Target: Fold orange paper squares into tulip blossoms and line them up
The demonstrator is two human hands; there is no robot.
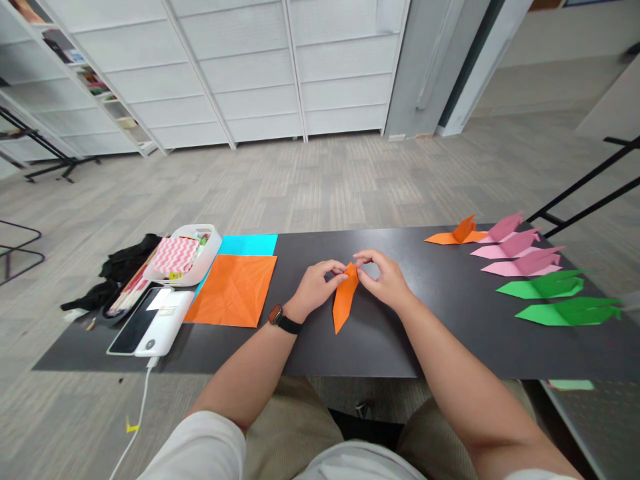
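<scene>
In the middle of the dark table (400, 333), a folded orange paper figure (345, 298) points its long flat end toward me. My left hand (320, 285) pinches its upper left side between thumb and forefinger. At the figure's upper right, my right hand (383, 277) also has thumb and forefinger closed on the paper's top end. The small folds under the fingertips are partly hidden. Left of my hands lies a square orange paper sheet (233, 290), with a light blue sheet (250, 245) showing from beneath it.
Along the right stand finished-looking folded figures: an orange one (457, 233), several pink ones (523, 261) and two green ones (565, 311). On the left are a white basket (213, 247) with a pink zigzag pouch (175, 255), a phone (137, 323), a white power bank (163, 327) with cable, and black cloth (130, 257).
</scene>
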